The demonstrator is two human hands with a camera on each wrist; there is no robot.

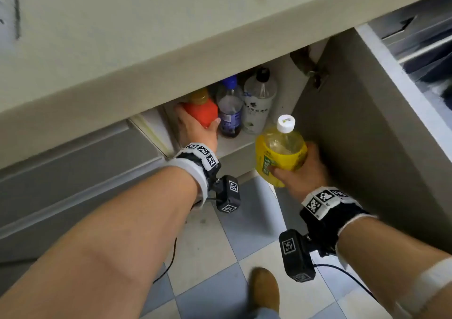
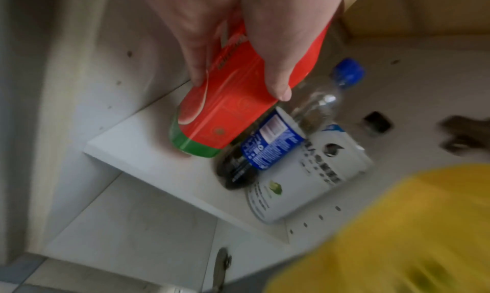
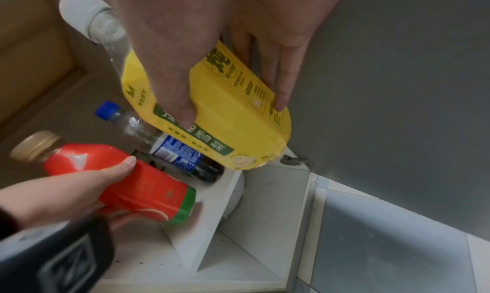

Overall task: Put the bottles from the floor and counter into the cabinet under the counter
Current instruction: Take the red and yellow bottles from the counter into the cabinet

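Observation:
My left hand (image 1: 195,130) grips a red bottle (image 1: 201,112) with a gold cap and a green base. It is tilted, with its base (image 2: 196,148) close over the left end of the white cabinet shelf (image 2: 148,150). Right beside it on the shelf stand a blue-capped cola bottle (image 1: 230,108) and a white-labelled bottle (image 1: 258,103) with a black cap. In front of the cabinet opening, my right hand (image 1: 300,169) holds a yellow bottle (image 1: 278,152) with a white cap, leaning and off the shelf (image 3: 201,224).
The cabinet door (image 1: 354,123) stands open on the right, close beside my right hand. The counter top (image 1: 122,37) overhangs the opening. A closed cabinet front (image 1: 73,172) is on the left. Below lie the checked floor tiles (image 1: 220,257) and my brown shoe (image 1: 265,289).

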